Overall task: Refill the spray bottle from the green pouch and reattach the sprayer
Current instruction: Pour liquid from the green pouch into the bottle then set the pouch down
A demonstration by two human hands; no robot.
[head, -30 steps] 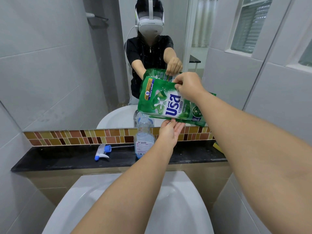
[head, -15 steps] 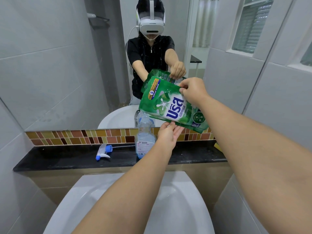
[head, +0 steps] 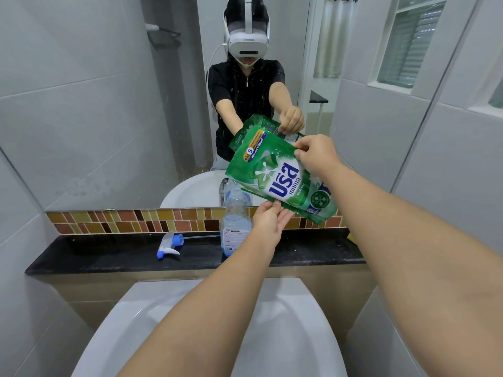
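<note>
We have just one camera, and it sits on the person's head. It looks forward and a bit down, over a white sink (head: 209,330) close below us, toward a dark worktop (head: 109,254) and a big mirror (head: 95,104) near in front. The picture is wide and bends at the edges. Both arms reach out from the bottom. In the mirror we see the headset (head: 246,40) facing back at us.

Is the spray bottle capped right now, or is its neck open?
Open. The spray bottle stands upright on the black ledge with a bare neck; its sprayer lies on the ledge to its left.
</note>
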